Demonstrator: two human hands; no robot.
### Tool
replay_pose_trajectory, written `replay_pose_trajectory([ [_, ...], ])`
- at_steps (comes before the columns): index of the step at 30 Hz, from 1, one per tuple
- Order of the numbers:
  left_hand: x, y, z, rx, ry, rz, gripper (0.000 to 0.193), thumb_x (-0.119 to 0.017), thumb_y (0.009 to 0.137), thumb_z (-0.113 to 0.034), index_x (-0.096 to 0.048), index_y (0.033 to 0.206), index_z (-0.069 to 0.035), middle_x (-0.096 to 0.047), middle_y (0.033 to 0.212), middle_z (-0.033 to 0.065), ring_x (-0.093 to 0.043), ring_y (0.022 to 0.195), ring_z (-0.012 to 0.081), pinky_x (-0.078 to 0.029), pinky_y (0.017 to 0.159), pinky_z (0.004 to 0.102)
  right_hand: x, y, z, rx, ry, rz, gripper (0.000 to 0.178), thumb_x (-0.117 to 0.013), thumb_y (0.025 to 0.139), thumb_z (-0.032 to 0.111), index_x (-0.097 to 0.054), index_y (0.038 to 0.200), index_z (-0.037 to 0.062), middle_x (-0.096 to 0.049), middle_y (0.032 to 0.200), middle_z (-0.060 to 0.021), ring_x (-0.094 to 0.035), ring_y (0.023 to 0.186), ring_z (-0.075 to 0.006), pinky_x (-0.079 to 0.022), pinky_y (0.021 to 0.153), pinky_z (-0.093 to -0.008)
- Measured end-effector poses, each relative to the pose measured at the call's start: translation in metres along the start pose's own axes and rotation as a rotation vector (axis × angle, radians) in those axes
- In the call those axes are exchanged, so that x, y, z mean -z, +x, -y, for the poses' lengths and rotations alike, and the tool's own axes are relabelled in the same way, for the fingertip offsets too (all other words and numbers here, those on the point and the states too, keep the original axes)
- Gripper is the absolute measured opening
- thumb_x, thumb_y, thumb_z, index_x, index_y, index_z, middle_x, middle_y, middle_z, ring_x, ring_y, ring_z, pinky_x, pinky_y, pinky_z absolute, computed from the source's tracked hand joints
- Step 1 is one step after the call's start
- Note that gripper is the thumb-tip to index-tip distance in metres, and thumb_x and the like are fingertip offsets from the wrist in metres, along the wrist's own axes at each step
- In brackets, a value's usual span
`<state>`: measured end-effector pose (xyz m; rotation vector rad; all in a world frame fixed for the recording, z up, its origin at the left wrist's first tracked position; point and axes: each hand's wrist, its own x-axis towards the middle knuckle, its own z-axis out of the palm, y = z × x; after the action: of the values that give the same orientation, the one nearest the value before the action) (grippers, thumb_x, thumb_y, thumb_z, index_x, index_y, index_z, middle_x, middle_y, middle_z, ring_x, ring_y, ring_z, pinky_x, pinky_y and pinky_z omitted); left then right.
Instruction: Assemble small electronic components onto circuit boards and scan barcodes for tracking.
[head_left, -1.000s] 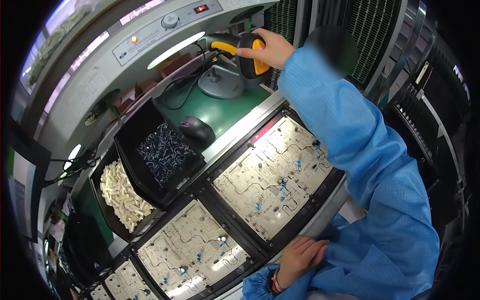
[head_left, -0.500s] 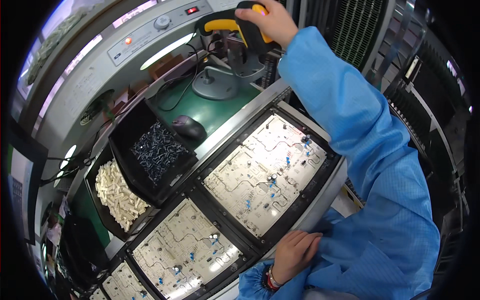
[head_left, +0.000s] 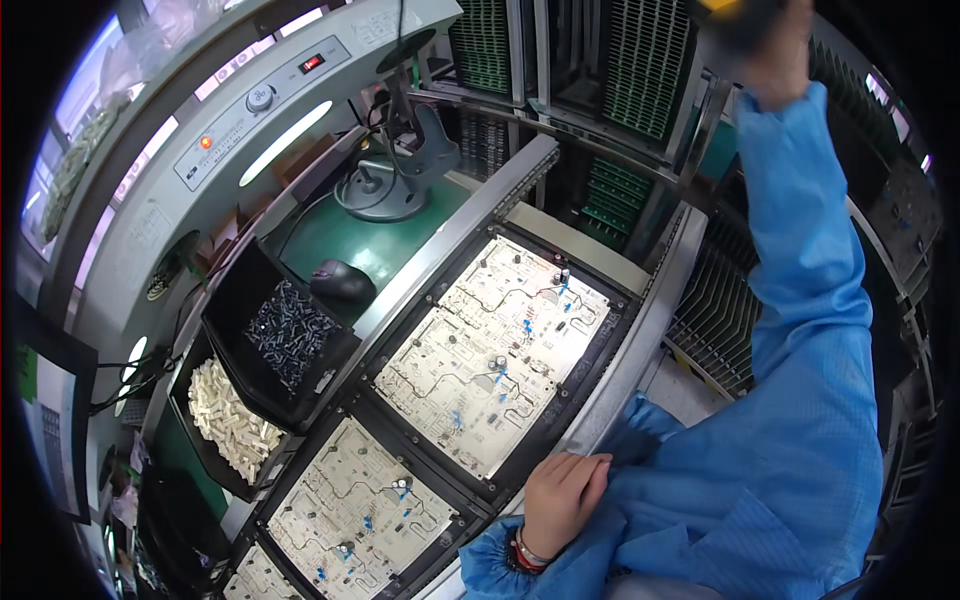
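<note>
Head view, looking down: the right hand (head_left: 775, 60) is raised high at the top edge, its blue sleeve (head_left: 800, 300) stretching up across the racks, fingers wrapped around a yellow-and-black handheld scanner (head_left: 735, 12) that is blurred and half cut off by the rim. Over by the green mat (head_left: 395, 250), the grey scanner stand (head_left: 400, 170) sits empty, well apart from that hand. Down low, the left hand (head_left: 560, 500) rests loosely curled, holding nothing, on the near edge of the black carrier frame (head_left: 545, 440), a beaded bracelet (head_left: 525, 550) at the wrist. Just beyond its knuckles lies a pale circuit board (head_left: 495, 355) dotted with blue parts and a few dark capacitors, and a second board (head_left: 360, 510) lies in the next frame to the left. Further left, one black bin holds dark small components (head_left: 290, 335) and the bin beside it holds white plastic connectors (head_left: 235, 420). A black computer mouse (head_left: 342, 282) sits on the mat, just above the dark-parts bin. Behind it all, the curved grey control panel (head_left: 260, 110) shows a knob and a lit orange lamp.
</note>
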<state>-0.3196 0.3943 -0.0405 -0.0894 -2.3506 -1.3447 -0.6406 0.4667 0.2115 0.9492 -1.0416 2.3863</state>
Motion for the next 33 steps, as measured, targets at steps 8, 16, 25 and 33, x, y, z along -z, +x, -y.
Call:
replay_pose_trajectory([
  [8, -0.009, 0.010, 0.001, 0.029, 0.053, -0.075, 0.006, -0.062, 0.076, -0.002, -0.065, 0.081, 0.000, -0.061, 0.069, 0.0112, -0.058, 0.062, 0.0271, -0.045, 0.058, 0.0334, 0.004, -0.081, 0.024, 0.180, -0.021, -0.071, 0.038, -0.062, 0.079, 0.037, -0.056, 0.097, 0.0037, -0.058, 0.079, -0.0060, -0.057, 0.073, -0.0133, -0.047, 0.062, -0.0271],
  [16, -0.014, 0.021, -0.020, 0.089, -0.044, -0.256, 0.021, -0.055, 0.078, 0.004, -0.059, 0.099, 0.005, -0.061, 0.085, 0.0144, -0.061, 0.077, 0.0224, -0.048, 0.072, 0.0299, 0.090, 0.013, 0.009, 0.394, -0.094, -0.136, 0.050, -0.069, 0.073, 0.044, -0.055, 0.099, 0.0037, -0.059, 0.089, -0.0082, -0.058, 0.085, -0.0161, -0.048, 0.071, -0.0301],
  [25, -0.049, 0.055, -0.042, 0.169, -0.367, -0.351, 0.077, -0.067, 0.079, -0.017, -0.021, 0.139, 0.000, -0.028, 0.140, 0.0207, -0.035, 0.126, 0.0303, -0.030, 0.102, 0.0417, 0.200, -0.070, 0.077, -0.415, -0.019, 0.647, 0.081, -0.069, 0.057, 0.067, -0.048, 0.100, 0.0015, -0.056, 0.091, -0.0119, -0.062, 0.085, -0.0223, -0.056, 0.070, -0.0303],
  [33, -0.094, 0.146, -0.088, -0.385, 0.767, -0.100, 0.055, -0.068, 0.067, -0.024, -0.055, 0.118, -0.005, -0.055, 0.112, 0.0083, -0.053, 0.105, 0.0244, -0.039, 0.090, 0.0437, 0.245, -0.075, 0.098, -0.110, -0.210, 1.250, 0.061, -0.080, 0.059, 0.043, -0.059, 0.095, -0.0019, -0.060, 0.087, -0.0154, -0.063, 0.081, -0.0310, -0.051, 0.071, -0.0371],
])
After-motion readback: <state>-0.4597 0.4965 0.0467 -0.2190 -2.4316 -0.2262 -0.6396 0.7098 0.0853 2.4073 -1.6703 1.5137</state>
